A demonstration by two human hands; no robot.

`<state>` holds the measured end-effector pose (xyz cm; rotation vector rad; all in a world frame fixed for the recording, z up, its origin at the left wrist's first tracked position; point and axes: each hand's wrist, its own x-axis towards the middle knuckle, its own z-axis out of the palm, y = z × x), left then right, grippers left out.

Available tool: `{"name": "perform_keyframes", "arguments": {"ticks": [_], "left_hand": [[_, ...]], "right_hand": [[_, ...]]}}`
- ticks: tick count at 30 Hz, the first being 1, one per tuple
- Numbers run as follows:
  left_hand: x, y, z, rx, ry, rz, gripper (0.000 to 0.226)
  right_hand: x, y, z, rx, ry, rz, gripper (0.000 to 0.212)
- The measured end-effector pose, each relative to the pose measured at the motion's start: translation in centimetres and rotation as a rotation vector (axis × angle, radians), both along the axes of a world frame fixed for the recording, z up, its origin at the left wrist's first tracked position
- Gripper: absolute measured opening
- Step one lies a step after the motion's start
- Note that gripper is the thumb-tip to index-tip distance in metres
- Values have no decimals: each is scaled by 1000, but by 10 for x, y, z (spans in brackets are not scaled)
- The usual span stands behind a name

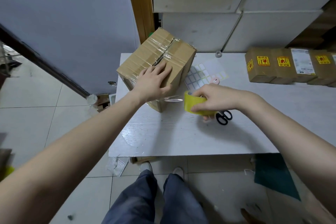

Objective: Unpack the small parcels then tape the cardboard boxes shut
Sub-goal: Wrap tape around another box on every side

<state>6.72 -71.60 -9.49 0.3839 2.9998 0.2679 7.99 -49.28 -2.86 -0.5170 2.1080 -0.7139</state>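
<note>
Box: the cardboard box (156, 63) sits tilted on the far left corner of your white worktop (181, 136), its top seam already crossed with clear tape.
Left hand: your left hand (154, 82) lies flat on the box's top, fingers straight, thumb down its near side.
Right hand: your right hand (212, 98) grips the yellow tape roll (195, 102) just right of the box.
Tape: a clear strip (172, 99) runs from the roll to the box's near corner.
Scissors: black-handled scissors (224, 116) lie beside your right hand.
Label sheets: the sheets (201, 74) lie flat behind the roll.
Parcels: a row of small brown parcels (291, 66) stands at the far right.
</note>
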Motion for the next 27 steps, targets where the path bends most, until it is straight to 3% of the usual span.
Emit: {"name": "perform_keyframes", "arguments": {"ticks": [5,8,11,15,19,23,27], "left_hand": [[4,-5,-1,22,30,-55,58],[7,-13,-2,16,-4,-101,57],[5,-20,0,22,-40,-130,58],[-1,-39,6,9,-139,-186,60],[-8,-53,13,-19,-247,-213,69],[-4,-39,16,-132,-82,-139,87],[-6,-10,15,-94,59,20,84]], "right_hand": [[-11,-1,2,212,684,188,32],[-26,9,3,319,953,94,49],[-30,12,-1,391,920,51,59],[-22,10,-11,318,811,165,61],[-13,11,-18,335,663,320,50],[-16,12,-12,362,651,341,38],[-21,20,-7,349,733,328,31]]}}
